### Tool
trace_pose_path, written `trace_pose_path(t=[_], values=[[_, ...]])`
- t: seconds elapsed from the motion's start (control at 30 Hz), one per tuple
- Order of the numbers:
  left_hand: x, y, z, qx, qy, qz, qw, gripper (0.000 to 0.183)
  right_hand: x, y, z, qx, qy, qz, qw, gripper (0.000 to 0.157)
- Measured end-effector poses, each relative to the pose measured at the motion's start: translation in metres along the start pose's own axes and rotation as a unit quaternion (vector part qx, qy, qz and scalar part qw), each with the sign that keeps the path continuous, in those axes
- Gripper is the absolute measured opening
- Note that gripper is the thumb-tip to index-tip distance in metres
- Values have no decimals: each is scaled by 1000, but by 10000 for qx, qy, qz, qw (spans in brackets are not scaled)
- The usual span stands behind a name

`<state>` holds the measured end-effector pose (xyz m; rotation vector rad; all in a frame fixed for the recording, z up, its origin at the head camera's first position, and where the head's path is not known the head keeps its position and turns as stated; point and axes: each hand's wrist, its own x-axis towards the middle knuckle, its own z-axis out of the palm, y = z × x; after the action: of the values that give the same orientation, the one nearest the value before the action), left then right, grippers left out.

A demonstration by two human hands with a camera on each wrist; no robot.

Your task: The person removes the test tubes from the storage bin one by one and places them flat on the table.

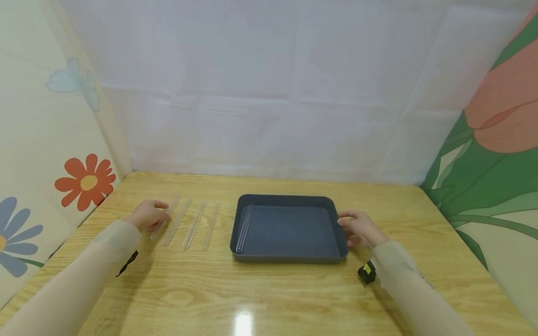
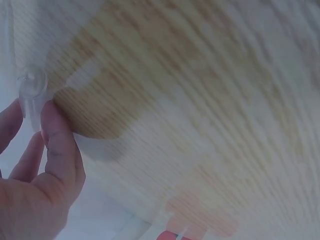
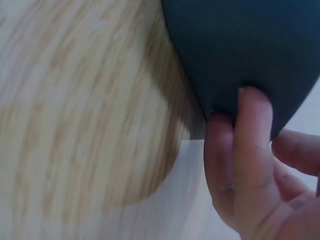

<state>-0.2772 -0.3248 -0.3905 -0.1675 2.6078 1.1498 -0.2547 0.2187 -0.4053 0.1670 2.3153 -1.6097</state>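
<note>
On the left of the table, my left hand [image 1: 150, 214] has its thumb and fingers around a clear test tube [image 1: 159, 229]. The tube's rounded end [image 2: 33, 82] shows between the fingertips in the left wrist view. Other clear test tubes [image 1: 194, 227] lie side by side just right of that hand. A dark grey rectangular tray [image 1: 290, 233] stands mid-table with one clear test tube [image 1: 244, 228] along its left side. My right hand [image 1: 360, 227] holds the tray's right side, its fingers [image 3: 254, 135] pressed against the outer wall.
A black device with a yellow label [image 1: 367, 272] sits at the right wrist, and a black strap [image 1: 127, 263] shows by the left one. White cloth [image 1: 269, 116] hangs behind the wooden table [image 1: 269, 294]. Flower-printed panels [image 1: 496, 186] stand at both sides.
</note>
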Motion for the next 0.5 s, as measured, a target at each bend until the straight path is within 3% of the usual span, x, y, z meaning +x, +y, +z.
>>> trace_pose_path(t=[0.5], values=[[-10, -6, 1, 162, 241, 112, 9995, 62, 1, 2, -2, -13, -30, -46, 10000, 46]])
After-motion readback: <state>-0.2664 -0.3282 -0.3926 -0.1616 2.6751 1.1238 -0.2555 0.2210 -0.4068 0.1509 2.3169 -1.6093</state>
